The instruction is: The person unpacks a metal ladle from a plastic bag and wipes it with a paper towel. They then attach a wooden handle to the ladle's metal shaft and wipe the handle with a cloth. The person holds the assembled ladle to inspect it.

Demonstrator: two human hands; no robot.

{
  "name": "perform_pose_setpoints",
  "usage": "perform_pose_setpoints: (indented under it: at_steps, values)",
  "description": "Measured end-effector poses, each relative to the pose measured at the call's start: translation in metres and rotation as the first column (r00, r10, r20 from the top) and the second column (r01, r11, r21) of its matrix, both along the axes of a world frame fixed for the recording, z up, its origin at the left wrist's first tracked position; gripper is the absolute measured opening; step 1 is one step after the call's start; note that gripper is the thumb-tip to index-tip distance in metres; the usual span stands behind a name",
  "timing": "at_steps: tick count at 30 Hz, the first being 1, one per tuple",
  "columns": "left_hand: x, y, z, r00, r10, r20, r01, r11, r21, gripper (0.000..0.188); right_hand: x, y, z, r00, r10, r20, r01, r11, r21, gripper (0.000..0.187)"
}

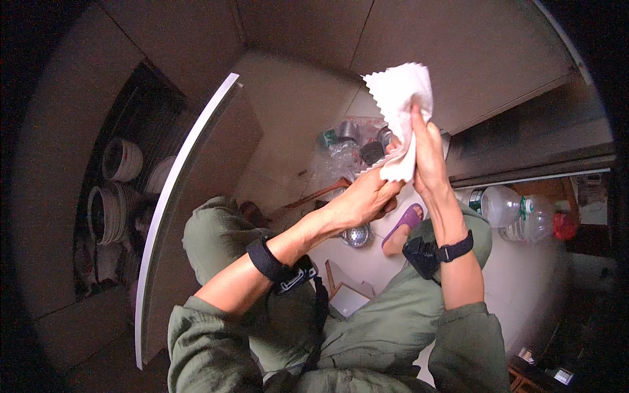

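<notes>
A white cloth (398,88) with zigzag edges is held up in front of me, bunched in the middle. My right hand (429,154) is closed on it from the right side, thumb pressed along the fabric. My left hand (372,195) has curled fingers at the cloth's lower corner, close beside the right hand. Its fingertips are partly hidden, but it appears to pinch the cloth. The upper part of the cloth stands free above both hands. Behind the hands, clear plastic bottles and a dark round lid (372,153) lie in a heap on the floor.
An open cabinet door (185,164) rises at my left, beside a dark shelf with stacked bowls (111,213). Large clear bottles (501,206) lie at the right. Below my hands are a shiny perforated metal piece (356,236) and my foot in a purple slipper (404,224).
</notes>
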State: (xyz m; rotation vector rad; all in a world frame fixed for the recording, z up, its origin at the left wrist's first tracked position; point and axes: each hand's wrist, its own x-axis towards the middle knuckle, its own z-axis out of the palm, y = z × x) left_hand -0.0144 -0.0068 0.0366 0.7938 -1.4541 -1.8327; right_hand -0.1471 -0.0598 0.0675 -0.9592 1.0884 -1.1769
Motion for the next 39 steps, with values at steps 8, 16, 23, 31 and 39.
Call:
perform_pose_setpoints:
  at_steps: [8, 16, 23, 31, 39]
  values:
    - [0.017, -0.003, 0.017, 0.940, -0.033, 0.340, 0.076, 0.991, -0.114, 0.045, -0.046, -0.040, -0.021, 0.942, -0.336, 0.010, 0.335, 0.940, 0.073, 0.059]
    - [0.074, -0.041, 0.037, 0.947, 0.292, 0.133, -0.303, 0.951, 0.064, 0.045, -0.039, -0.007, -0.138, 0.895, 0.127, -0.428, -0.020, 0.969, 0.246, 0.057]
    - [0.093, -0.054, 0.048, 0.920, 0.392, -0.011, -0.386, 0.909, 0.155, 0.047, -0.011, 0.019, -0.234, 0.027, 0.696, -0.717, -0.348, 0.679, 0.646, 0.058]
    - [0.102, -0.059, 0.047, 0.895, 0.445, -0.013, -0.431, 0.872, 0.231, 0.037, -0.051, 0.040, -0.316, -0.086, 0.397, -0.914, -0.231, 0.884, 0.406, 0.038]
    - [0.098, -0.058, 0.043, 0.914, 0.402, 0.046, -0.402, 0.890, 0.216, 0.040, -0.037, 0.052, -0.340, -0.151, 0.264, -0.953, -0.241, 0.925, 0.294, 0.028]
